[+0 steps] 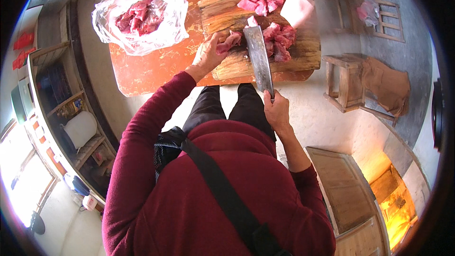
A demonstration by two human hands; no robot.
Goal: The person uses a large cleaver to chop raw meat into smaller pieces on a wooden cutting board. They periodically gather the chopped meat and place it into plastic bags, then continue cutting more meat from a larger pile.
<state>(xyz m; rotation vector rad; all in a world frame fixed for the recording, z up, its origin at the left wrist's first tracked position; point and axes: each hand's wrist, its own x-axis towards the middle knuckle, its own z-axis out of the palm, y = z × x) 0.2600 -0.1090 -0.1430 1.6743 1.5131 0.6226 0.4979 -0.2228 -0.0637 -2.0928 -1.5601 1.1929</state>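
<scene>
My right hand (276,109) grips a cleaver (259,57) by its handle. The long grey blade points away from me and lies over the wooden cutting board (237,68). With my left hand (208,52) I hold a piece of raw meat (231,41) left of the blade, at the board's left side. Just right of the blade sits a pile of cut raw meat (283,41). Another group of pink meat pieces (260,4) rests at the board's far side. A small bit of meat (252,21) shows by the blade's far end.
On the reddish-brown table (142,76), a clear plastic bag (161,38) holds more raw meat at the left. A pale slab (297,8) lies at the board's far right corner. A wooden stool (345,83) stands right of the table, with brown cloth (386,85) beside it.
</scene>
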